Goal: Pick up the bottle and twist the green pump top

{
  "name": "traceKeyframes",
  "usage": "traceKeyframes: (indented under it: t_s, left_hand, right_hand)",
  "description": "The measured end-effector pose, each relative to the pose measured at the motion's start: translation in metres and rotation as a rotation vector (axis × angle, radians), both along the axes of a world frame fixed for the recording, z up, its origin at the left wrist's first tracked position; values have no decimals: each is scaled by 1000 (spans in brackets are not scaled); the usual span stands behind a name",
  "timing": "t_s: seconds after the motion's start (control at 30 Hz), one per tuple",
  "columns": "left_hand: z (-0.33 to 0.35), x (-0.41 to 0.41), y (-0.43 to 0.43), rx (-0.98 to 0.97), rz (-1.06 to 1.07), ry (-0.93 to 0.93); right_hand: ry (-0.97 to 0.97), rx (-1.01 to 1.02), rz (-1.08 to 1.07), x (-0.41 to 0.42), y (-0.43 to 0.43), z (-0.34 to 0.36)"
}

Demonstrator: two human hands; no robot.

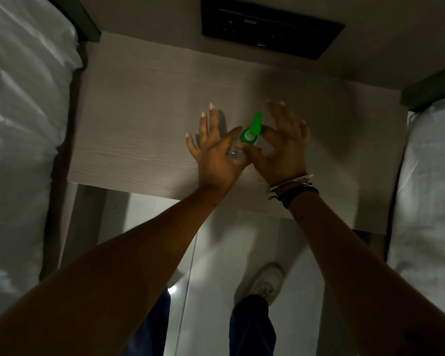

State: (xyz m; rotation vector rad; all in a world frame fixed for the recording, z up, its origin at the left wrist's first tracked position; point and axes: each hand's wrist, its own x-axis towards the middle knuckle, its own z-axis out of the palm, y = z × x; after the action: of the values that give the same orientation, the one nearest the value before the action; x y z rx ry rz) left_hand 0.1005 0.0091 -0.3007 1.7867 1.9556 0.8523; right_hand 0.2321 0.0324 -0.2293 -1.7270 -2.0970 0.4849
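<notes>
Two bare arms reach forward over a pale wood-grain surface (144,119) that stands between two beds. Between the hands sits a small clear bottle (235,150) with a bright green pump top (253,129), its nozzle pointing away from the person. The left hand (213,147) is spread open, fingers straight and fanned, with its palm and thumb side against the bottle's left flank. The right hand (280,147) is also open, fingers loosely spread and lifted just right of the pump top, its thumb lying close to the base of the pump; whether it presses there cannot be told. Bracelets (293,187) circle the right wrist. A white bed (23,124) lies left of the hands, another bed (432,176) to their right. Beyond the fingertips, a dark wall panel (270,29) is set in the wall. Below the arms, a white shoe (266,281) stands on a glossy floor (216,253).
</notes>
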Motion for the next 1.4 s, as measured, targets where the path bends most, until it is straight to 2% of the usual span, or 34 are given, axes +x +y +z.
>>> traceKeyframes:
  t_s: [0.1,0.27,0.33,0.47,0.63,0.7,0.9,1.0,1.07,1.17,1.23,1.3,1.4]
  left_hand:
    - [2,1,0,-23,20,9]
    - [0,-1,1,-4,-2,-48]
    - [-1,0,1,-3,6,-49]
    - [2,2,1,-35,44,-71]
    - [4,0,-1,-72,11,-121]
    - [5,0,0,-81,-4,-118]
    - [6,0,1,-82,-1,-129]
    - [7,-1,-1,-86,-15,-145]
    - [7,-1,-1,-68,-31,-148]
    - [7,0,-1,-77,-27,-142]
    - [8,1,-1,-95,-2,-138]
    - [8,1,-2,-94,4,-140]
    - [8,0,-3,-71,-33,-145]
  right_hand:
    - [10,54,-96,-2,1,2]
    - [144,-73,34,-4,-4,-3]
    - [201,-41,-47,-3,-1,-2]
    - [192,80,-240,-2,-1,5]
    - [227,-184,-25,4,-2,0]
    - [227,-221,3,5,3,0]
    - [273,-161,-166,-4,5,6]
    - [252,-277,-67,-3,8,6]
    - [224,-242,-16,-2,10,7]
    - [164,-103,-94,-5,9,7]
    - [158,-138,-118,-8,6,6]
    - [148,-223,-52,-8,4,2]
    - [166,-189,-11,-5,5,3]
